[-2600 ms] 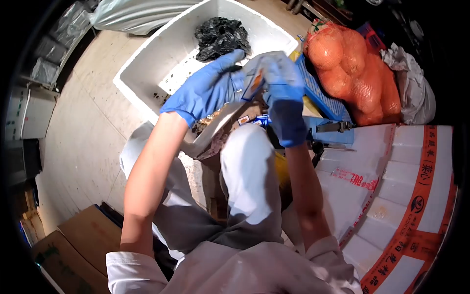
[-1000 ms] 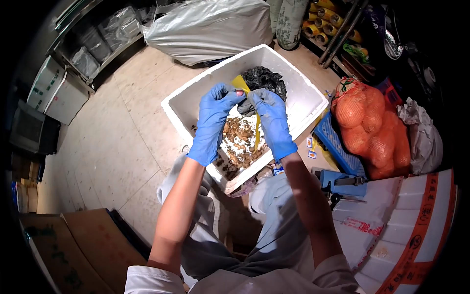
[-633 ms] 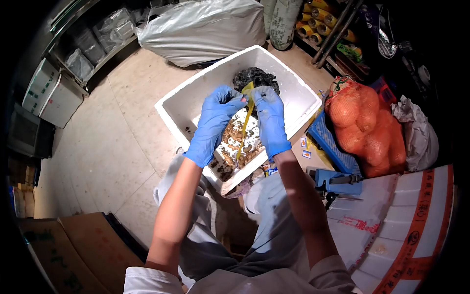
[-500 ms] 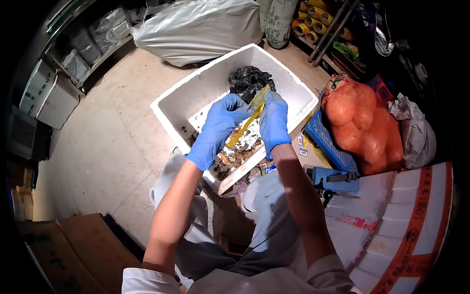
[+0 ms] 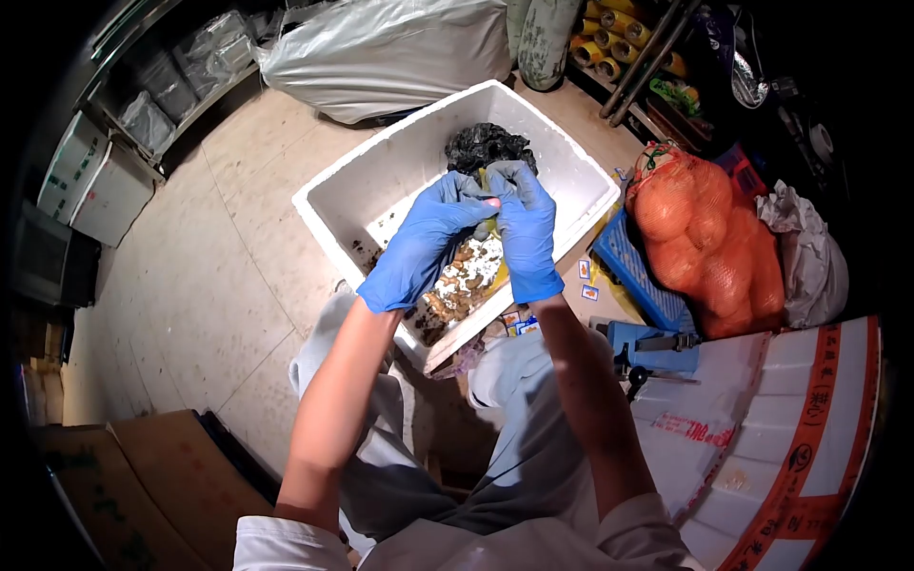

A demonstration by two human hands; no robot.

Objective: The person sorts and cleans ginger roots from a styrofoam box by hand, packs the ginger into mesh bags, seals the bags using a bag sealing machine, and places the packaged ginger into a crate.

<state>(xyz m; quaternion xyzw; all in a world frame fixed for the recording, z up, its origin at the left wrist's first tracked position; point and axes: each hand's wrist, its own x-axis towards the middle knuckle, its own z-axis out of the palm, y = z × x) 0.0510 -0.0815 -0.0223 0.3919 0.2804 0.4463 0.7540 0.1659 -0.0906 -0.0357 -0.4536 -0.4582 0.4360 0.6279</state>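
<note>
Both my hands wear blue gloves and meet over a white foam box [image 5: 335, 179]. My left hand [image 5: 419, 243] is closed, its fingertips pinched against those of the other hand; a bare fingertip shows through the glove. My right hand [image 5: 526, 228] is closed too, with curled fingers. Between them is a thin, limp yellow strip [image 5: 501, 275], mostly hidden by the gloves; its material is unclear. Brown lumpy scraps and dark crumbs [image 5: 447, 297] lie on the box floor below. A crumpled black plastic bag [image 5: 487, 145] sits in the far end of the box, just beyond my fingers.
To the right are an orange net sack of round produce [image 5: 709, 238], a blue plastic basket [image 5: 647, 271] and a blue device with a black knob [image 5: 652, 349]. White foam boxes with red tape [image 5: 809, 457] stand nearer. Cardboard [image 5: 162, 481] lies at lower left. A silver-covered bundle [image 5: 386, 57] is behind.
My hands have come together and tilted inward. The yellow strip, stretched out in view before, is now mostly covered by my gloves.
</note>
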